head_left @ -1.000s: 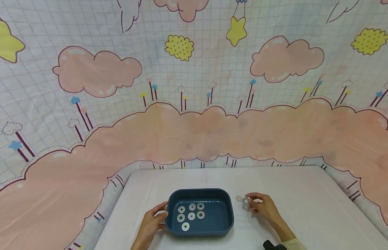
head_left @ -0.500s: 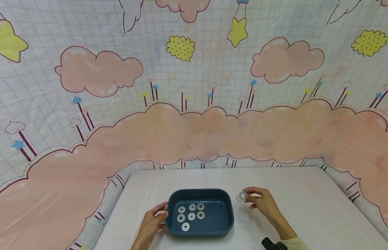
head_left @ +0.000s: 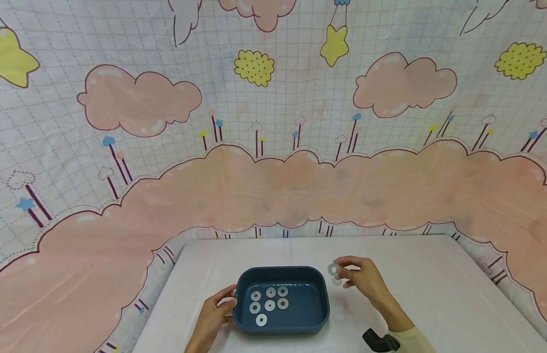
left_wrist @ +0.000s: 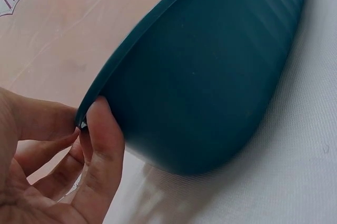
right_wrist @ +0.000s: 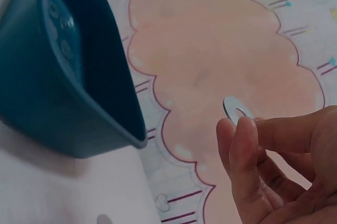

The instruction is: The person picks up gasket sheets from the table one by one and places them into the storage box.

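Note:
A dark blue rectangular plastic tub stands on the white-covered table. Several flat metal washers lie spread over the left half of its floor. My left hand pinches the tub's left rim; in the left wrist view, thumb and fingers meet at the rim of the blue tub. Just off the tub's right side, my right hand holds one washer raised above the table. The right wrist view shows this washer upright between thumb and fingertips.
A faint pale round patch shows on the table below the held washer. The white table extends behind and to both sides of the tub. A cartoon-printed cloth hangs behind the table. A black band sits at my right wrist.
My right hand has lifted the washer from near the table and moved it left and farther back, closer to the tub. The left hand and tub have stayed put.

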A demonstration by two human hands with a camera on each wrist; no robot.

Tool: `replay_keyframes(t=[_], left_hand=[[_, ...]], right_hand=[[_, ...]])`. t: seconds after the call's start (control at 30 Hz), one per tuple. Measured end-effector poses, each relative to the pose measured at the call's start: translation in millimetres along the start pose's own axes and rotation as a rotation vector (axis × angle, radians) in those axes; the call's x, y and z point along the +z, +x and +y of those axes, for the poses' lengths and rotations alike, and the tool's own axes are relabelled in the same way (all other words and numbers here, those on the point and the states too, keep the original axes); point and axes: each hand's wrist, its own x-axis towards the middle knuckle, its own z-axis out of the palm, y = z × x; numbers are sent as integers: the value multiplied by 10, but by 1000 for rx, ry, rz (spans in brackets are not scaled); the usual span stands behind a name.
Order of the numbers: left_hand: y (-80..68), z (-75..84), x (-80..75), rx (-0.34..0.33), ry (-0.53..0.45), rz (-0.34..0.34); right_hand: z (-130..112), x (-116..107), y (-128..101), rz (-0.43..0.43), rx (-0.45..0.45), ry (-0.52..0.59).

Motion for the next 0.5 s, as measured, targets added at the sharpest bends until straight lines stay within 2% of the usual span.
replay_keyframes(t=[0.23, 0.5], left_hand=[[-18, -3, 6, 18, -6, -5], [-17, 2, 14, 19, -4, 0]], right_hand=[[-112, 76, -8, -66, -43, 29], [-127, 214, -27, -128, -68, 52]])
